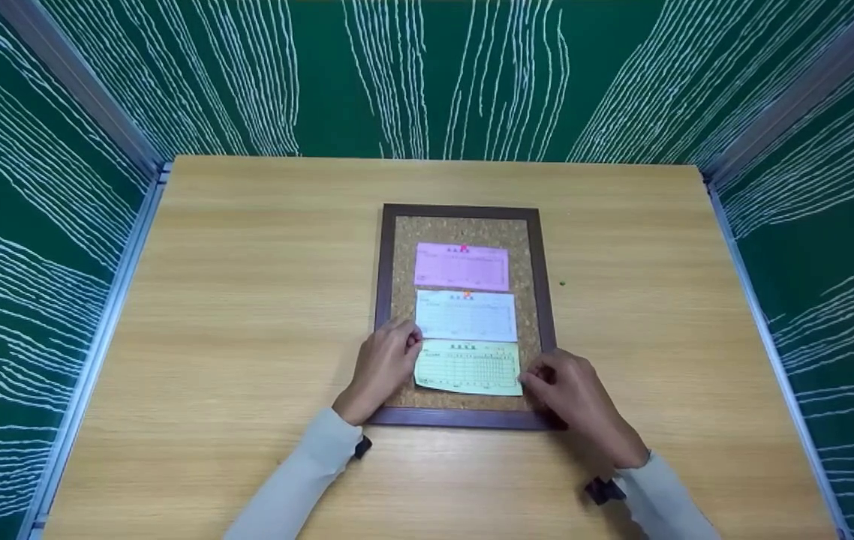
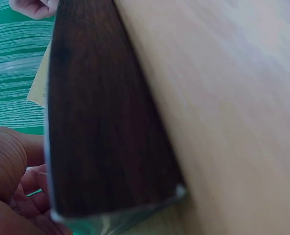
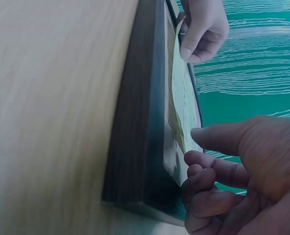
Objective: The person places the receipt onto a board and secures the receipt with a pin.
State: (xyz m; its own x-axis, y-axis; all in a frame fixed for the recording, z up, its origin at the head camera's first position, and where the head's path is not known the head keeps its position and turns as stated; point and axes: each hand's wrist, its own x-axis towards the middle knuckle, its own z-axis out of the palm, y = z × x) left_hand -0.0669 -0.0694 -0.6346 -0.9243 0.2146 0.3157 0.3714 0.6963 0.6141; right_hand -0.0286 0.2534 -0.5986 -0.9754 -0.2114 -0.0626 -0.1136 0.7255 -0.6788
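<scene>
A cork board (image 1: 404, 247) in a dark wooden frame (image 1: 457, 418) lies on the table. The lowest of its three printed slips is a green one (image 1: 468, 367), its bottom edge lifting slightly. My left hand (image 1: 384, 364) pinches this slip at the upper left corner. On the other side, my right hand (image 1: 575, 394) holds the right edge between thumb and forefinger; the right wrist view shows both hands at the paper (image 3: 183, 93). Above it, a blue slip (image 1: 466, 317) has an orange pushpin (image 1: 467, 294) at its top, and a purple slip (image 1: 461, 268) has a red pushpin (image 1: 464, 247).
A tiny green object (image 1: 562, 283) lies on the wooden table (image 1: 247, 300) just right of the frame. Green walls (image 1: 322, 75) with white wavy lines enclose the table's back and sides. Dark devices (image 1: 605, 491) sit at both wrists.
</scene>
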